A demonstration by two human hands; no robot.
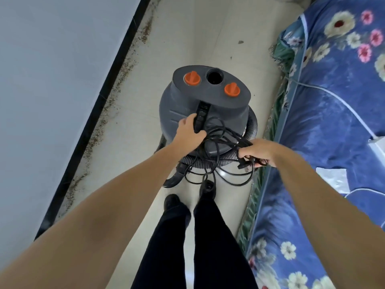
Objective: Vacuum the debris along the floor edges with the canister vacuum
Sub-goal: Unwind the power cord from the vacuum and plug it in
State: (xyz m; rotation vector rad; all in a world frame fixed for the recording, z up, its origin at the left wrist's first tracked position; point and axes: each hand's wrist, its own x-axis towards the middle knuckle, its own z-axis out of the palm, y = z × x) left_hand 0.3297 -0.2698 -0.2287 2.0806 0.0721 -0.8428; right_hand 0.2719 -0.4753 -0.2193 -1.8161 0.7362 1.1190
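Note:
A grey canister vacuum (210, 99) with two orange knobs and a round open port on top stands on the pale tiled floor in front of me. My left hand (190, 130) grips the black handle at its near side. My right hand (257, 152) holds a bundle of the black power cord (220, 140), whose loops hang down over the ribbed hose (208, 163) coiled around the canister's base. Brown debris (123, 69) lies in a strip along the floor edge beside the black skirting on the left.
A light wall with black skirting (98, 109) runs diagonally along the left. A bed with a blue floral cover (329, 113) fills the right side, leaving a narrow aisle. My legs and dark shoes (173, 201) stand just behind the vacuum.

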